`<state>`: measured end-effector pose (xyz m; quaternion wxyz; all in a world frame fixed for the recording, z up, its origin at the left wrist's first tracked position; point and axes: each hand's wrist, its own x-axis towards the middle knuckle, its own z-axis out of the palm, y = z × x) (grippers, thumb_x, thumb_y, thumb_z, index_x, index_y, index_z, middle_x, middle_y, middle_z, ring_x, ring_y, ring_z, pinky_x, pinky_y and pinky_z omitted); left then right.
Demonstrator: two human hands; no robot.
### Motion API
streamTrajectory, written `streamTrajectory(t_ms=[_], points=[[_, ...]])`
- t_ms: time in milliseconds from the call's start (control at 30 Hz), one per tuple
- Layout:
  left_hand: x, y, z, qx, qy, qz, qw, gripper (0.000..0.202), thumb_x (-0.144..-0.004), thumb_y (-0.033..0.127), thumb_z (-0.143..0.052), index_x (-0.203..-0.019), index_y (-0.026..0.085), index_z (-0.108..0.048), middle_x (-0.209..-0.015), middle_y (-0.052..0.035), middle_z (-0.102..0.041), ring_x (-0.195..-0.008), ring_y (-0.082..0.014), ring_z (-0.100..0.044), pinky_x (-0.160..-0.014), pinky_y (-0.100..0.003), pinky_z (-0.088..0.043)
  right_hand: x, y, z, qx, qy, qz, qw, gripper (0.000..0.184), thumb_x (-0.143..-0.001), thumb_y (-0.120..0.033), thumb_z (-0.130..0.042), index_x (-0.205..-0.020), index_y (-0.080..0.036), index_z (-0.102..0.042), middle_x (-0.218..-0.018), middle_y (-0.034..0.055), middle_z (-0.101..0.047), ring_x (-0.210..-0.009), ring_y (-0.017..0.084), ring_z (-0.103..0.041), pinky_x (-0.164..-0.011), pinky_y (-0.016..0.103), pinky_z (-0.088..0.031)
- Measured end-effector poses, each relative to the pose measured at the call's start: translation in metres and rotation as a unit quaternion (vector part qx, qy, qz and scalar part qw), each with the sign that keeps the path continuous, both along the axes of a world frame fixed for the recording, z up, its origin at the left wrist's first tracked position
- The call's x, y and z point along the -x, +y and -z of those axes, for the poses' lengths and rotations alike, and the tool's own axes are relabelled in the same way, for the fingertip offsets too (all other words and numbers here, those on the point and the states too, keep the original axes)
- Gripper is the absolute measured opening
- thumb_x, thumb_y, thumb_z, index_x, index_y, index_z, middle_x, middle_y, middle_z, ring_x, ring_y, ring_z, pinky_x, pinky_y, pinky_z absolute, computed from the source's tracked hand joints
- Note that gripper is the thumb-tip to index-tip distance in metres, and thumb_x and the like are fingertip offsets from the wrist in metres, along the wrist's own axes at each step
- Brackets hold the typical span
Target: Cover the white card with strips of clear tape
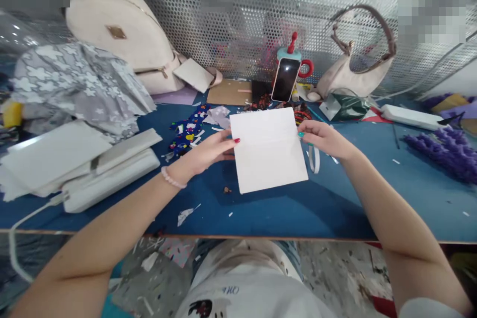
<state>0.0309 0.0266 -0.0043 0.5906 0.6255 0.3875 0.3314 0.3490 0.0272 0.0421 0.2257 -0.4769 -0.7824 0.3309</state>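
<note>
A blank white square sheet (269, 151), flat and stiff-looking, is held up over the blue table, slightly tilted. My left hand (214, 151) grips its left edge, the red-nailed thumb on the front and the other fingers behind. At its upper right edge, my right hand (322, 138) holds the sheet between thumb and fingers, partly hidden behind it. A thin white ring (315, 159), like a tape roll, shows just below my right hand; whether it hangs or lies on the table I cannot tell.
White boards (55, 154) and a long white device (112, 179) with a cable lie left, before patterned grey cloth (82, 84). A cream backpack (112, 35), propped phone (286, 79) and cream handbag (357, 77) line the back. Purple fuzzy stems (445, 154) lie right. Paper scraps (185, 216) litter the table.
</note>
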Motion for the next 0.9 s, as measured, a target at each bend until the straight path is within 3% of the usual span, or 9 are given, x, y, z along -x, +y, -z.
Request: streamTrajectory(t_ms=[167,500,633,767,900], points=[[-0.002,-0.006,-0.001,0.005,-0.041,0.0,0.999,0.042,-0.077,0.043,-0.071,-0.109,0.016,-0.07,-0.105,-0.0119,-0.074,-0.098,-0.0262,-0.07,-0.086,-0.04,-0.057,0.003,-0.003,0.004,-0.009,0.04,-0.006,0.999,0.023,-0.08,-0.043,-0.059,-0.08,-0.021,-0.052,-0.06,-0.0072,-0.04,-0.055,0.01,-0.035,-0.052,0.025,-0.029],[0.004,-0.017,-0.007,-0.021,-0.06,-0.023,0.998,0.038,-0.078,0.032,-0.065,-0.112,0.016,-0.072,-0.103,-0.0093,-0.075,-0.104,-0.0275,-0.068,-0.094,-0.04,-0.053,0.01,-0.011,0.002,0.02,0.081,-0.039,0.996,0.039,-0.076,-0.054,-0.07,-0.071,-0.02,-0.053,-0.058,-0.0063,-0.045,-0.052,0.009,-0.038,-0.049,0.024,-0.03],[0.004,-0.018,-0.006,-0.035,-0.054,-0.037,0.997,0.034,-0.077,0.032,-0.062,-0.105,0.018,-0.073,-0.103,-0.0079,-0.075,-0.103,-0.0281,-0.068,-0.088,-0.039,-0.055,0.01,-0.013,0.003,0.019,0.1,-0.046,0.994,0.041,-0.076,-0.057,-0.07,-0.07,-0.02,-0.052,-0.058,-0.0059,-0.045,-0.052,0.009,-0.038,-0.049,0.024,-0.032],[0.005,-0.017,-0.007,-0.059,-0.047,-0.059,0.995,0.026,-0.076,0.031,-0.055,-0.092,0.021,-0.073,-0.095,-0.0049,-0.075,-0.097,-0.0263,-0.068,-0.081,-0.037,-0.056,0.01,-0.015,0.003,0.008,0.1,-0.064,0.993,0.04,-0.075,-0.055,-0.07,-0.07,-0.02,-0.051,-0.057,-0.0062,-0.043,-0.052,0.009,-0.037,-0.049,0.024,-0.032],[0.01,-0.017,-0.011,-0.111,-0.041,-0.069,0.991,0.019,-0.079,0.036,-0.058,-0.081,0.024,-0.072,-0.09,-0.0039,-0.072,-0.098,-0.0259,-0.066,-0.086,-0.04,-0.054,0.012,-0.02,0.002,0.013,0.075,-0.104,0.992,0.032,-0.075,-0.046,-0.071,-0.072,-0.019,-0.054,-0.059,-0.0053,-0.046,-0.054,0.01,-0.04,-0.052,0.024,-0.034]])
